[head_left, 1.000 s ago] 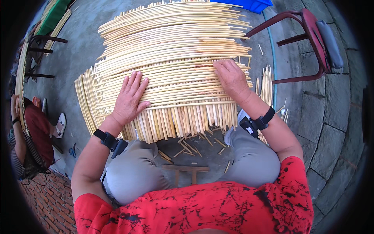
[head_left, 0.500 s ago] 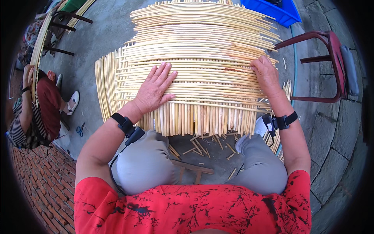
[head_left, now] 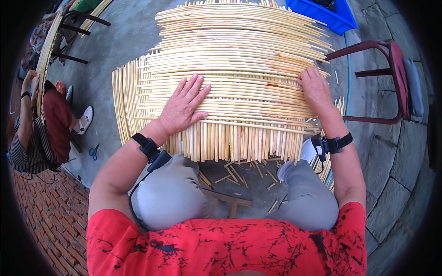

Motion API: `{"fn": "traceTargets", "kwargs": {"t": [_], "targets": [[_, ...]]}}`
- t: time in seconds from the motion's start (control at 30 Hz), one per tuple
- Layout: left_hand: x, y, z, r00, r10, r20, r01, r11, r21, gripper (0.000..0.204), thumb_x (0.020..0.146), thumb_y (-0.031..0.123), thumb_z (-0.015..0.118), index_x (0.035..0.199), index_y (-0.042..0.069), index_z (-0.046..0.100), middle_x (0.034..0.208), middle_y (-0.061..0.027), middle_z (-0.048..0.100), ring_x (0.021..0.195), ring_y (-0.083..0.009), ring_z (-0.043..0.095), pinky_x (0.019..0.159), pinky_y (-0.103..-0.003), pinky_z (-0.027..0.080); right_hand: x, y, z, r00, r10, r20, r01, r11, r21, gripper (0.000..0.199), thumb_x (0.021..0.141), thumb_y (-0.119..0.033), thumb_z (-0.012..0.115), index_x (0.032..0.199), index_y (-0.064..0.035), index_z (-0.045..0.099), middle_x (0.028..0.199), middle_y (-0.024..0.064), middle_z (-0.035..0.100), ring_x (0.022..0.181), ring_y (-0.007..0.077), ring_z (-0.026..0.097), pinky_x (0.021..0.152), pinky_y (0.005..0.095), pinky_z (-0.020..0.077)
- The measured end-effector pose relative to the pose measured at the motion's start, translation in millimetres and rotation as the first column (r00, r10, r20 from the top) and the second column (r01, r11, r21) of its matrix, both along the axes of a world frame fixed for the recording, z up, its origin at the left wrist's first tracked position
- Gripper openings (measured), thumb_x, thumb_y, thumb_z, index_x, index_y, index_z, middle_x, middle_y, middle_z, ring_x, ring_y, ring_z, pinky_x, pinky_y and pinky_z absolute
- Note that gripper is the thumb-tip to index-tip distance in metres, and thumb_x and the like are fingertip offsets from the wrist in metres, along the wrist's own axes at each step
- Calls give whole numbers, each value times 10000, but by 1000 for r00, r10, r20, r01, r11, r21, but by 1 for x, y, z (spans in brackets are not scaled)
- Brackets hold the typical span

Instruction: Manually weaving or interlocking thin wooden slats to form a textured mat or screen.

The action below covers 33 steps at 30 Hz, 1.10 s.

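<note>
A broad layer of thin, straw-coloured sticks (head_left: 239, 60) lies side by side before me, running left to right. Beneath it, crosswise sticks (head_left: 230, 142) show their ends along the near edge and at the left. My left hand (head_left: 184, 105) rests flat on the upper sticks at left of centre, fingers spread. Near their right ends, my right hand (head_left: 316, 91) has its fingers bent and pinched on a stick; the fingertips are partly hidden.
Short offcuts (head_left: 232, 174) litter the floor between my knees. A dark red chair (head_left: 397, 78) stands at the right, a blue crate (head_left: 340, 23) at the far right. At left are scissors (head_left: 94, 152) on the floor and a seated co-worker (head_left: 32, 147) holding a long stick bundle.
My hands stay in nearly the same places on the sticks. At the left, the co-worker's raised hand and arm have shifted slightly.
</note>
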<state>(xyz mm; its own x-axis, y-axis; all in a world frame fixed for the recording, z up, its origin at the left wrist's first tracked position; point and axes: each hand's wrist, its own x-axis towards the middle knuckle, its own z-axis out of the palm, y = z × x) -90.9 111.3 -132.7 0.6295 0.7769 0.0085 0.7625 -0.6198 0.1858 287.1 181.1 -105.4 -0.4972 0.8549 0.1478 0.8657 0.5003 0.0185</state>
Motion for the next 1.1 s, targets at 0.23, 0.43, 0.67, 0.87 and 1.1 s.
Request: {"fn": "traceTargets", "kwargs": {"t": [0.23,0.43,0.67,0.87,1.1], "targets": [[-2,0,2,999,21,-32,-22,1000,-18,693,865,474,451,1399,63,287,1460,-188,213,1370,-322,160,1122,-425,111,0,2,0,997,50,-59,-54,997,-61,106,820,-143,532,874,-54,510,883,102,489,910,278,494,784,379,396],[0,3,0,1000,11,-26,-11,1000,-9,680,873,470,438,1395,60,294,1453,-193,228,1367,-327,170,1120,-427,113,3,1,4,994,36,-106,-48,992,-113,97,831,-149,532,880,-68,510,863,92,514,896,267,500,796,367,374],[5,7,-2,1000,-5,-23,5,1000,-4,678,873,472,433,1388,50,303,1447,-205,235,1363,-341,175,1118,-435,116,12,-1,1,992,23,-122,-30,998,-54,89,821,-156,569,860,-80,544,848,76,536,886,260,522,787,365,388],[5,8,-1,999,4,-47,-4,1000,-5,661,884,457,423,1388,48,300,1454,-204,221,1366,-337,170,1120,-434,109,26,8,-12,974,27,-223,-8,996,88,61,782,-131,590,810,-88,557,814,65,531,851,258,535,741,379,430],[5,10,-1,998,14,-58,-15,1000,-6,660,881,440,432,1397,54,288,1454,-203,221,1367,-332,170,1122,-432,105,47,8,-12,932,-126,-341,141,990,20,51,765,-121,625,811,-109,606,808,47,549,830,257,564,672,377,480]]}}
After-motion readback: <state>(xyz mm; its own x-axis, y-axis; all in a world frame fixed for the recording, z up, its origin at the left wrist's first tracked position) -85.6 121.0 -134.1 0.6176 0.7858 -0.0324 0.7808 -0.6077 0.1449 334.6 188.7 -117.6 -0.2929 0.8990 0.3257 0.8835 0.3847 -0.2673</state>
